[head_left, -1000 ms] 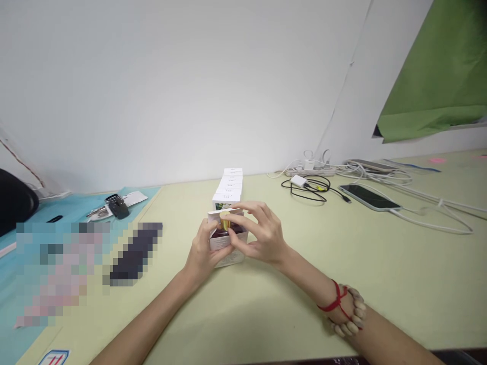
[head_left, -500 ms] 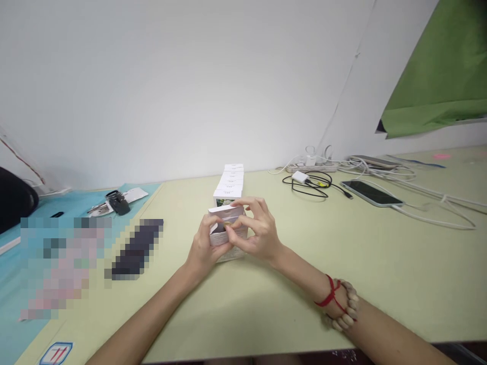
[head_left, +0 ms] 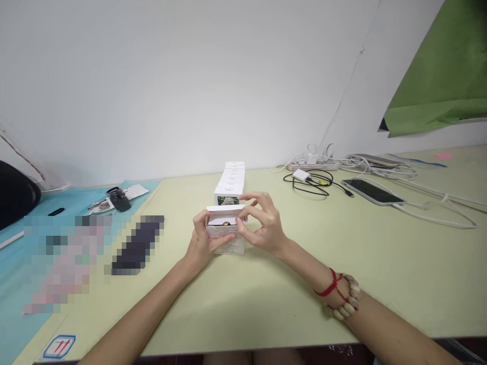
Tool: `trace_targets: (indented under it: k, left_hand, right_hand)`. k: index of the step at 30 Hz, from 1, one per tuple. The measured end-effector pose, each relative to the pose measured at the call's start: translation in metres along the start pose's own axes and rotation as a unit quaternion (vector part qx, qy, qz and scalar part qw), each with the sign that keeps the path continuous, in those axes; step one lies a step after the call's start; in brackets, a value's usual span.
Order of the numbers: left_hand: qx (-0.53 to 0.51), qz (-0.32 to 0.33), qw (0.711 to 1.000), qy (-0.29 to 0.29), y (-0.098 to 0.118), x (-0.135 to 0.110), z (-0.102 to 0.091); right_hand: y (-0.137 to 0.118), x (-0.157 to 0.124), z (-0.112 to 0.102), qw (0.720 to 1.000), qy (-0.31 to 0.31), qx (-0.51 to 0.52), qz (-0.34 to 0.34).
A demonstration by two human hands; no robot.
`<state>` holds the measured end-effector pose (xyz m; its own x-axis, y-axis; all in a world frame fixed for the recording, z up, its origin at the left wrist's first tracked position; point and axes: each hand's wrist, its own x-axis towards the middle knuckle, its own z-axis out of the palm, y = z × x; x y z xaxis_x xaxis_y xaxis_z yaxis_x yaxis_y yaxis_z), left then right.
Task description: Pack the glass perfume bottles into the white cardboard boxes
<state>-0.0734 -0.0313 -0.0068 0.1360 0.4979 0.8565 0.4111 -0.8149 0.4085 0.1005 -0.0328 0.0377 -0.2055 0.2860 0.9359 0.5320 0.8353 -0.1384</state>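
Note:
A small white printed box (head_left: 230, 247) stands on the table in front of me, its lid flap raised at the back. Inside its mouth a round gold-coloured top (head_left: 227, 223) shows; what it belongs to is hidden. My left hand (head_left: 201, 241) grips the box from the left, thumb across its printed front. At the right edge of the opening, my right hand (head_left: 264, 223) pinches the box rim or a side flap, with its upper fingers bent above. Directly behind, a row of closed white boxes (head_left: 232, 178) runs toward the wall, the nearest with a flower picture.
To the left lie a dark pixelated object (head_left: 139, 246), a blue cloth (head_left: 23, 334) and a black jar (head_left: 120, 201). A phone (head_left: 371, 192), a black cable (head_left: 315, 190), white cables and a power strip (head_left: 319, 166) lie at the right.
My right fingers have moved from the middle of the opening to its right edge. The gold top now shows clearly between my hands, and the left fingers have drawn back from the opening.

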Motion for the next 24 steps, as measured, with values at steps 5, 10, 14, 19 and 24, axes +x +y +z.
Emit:
trace_targets:
  k: [5,10,14,19,24]
  left_hand:
    - [0.050,0.001,0.999,-0.017,0.0028,0.0046,-0.0051]
    - [0.060,-0.011,0.998,-0.020,0.0057,0.0081,-0.0091]
    - [0.043,-0.035,0.998,-0.024,0.0074,0.0076,-0.0097]
    - [0.024,-0.026,0.999,-0.019,0.0079,0.0080,-0.0091]
    - [0.050,-0.002,0.998,-0.036,0.0072,0.0076,-0.0093]
  right_hand:
    - [0.0044,-0.0022,0.0007,0.999,-0.017,0.033,0.028]
    - [0.0041,-0.0039,0.0022,0.990,0.063,0.082,0.093]
    - [0.0003,-0.0060,0.0042,0.990,0.078,0.088,0.074]
    - [-0.0023,-0.0064,0.0056,0.992,0.079,0.077,0.064]
    - [-0.0035,-0.0077,0.0075,0.991,0.060,0.085,0.086]
